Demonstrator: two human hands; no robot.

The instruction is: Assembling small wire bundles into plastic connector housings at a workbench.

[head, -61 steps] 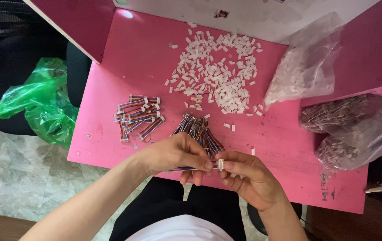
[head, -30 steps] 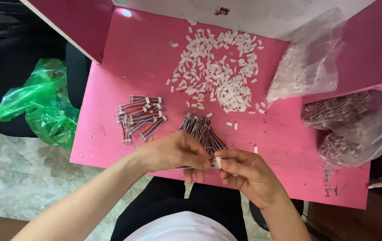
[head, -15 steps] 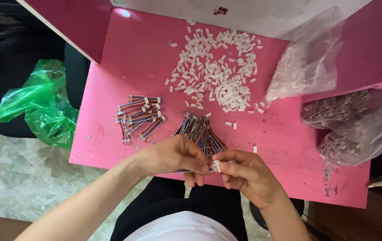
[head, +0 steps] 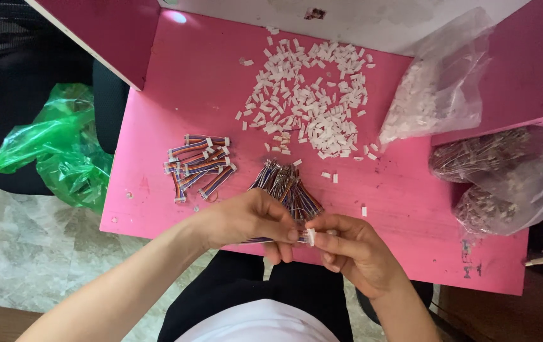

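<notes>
A small white plug is pinched between the fingertips of the left hand and the right hand, at the near edge of the pink surface. A thin bundle of coloured wires is held under the left hand. Loose wires lie just behind the hands, finished wire sets to the left, and a heap of white plugs farther back.

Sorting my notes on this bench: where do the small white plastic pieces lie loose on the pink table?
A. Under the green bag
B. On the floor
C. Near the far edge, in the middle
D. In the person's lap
C: the white plastic pieces are scattered on the pink table toward its far side, beyond the wire bundles.
</notes>
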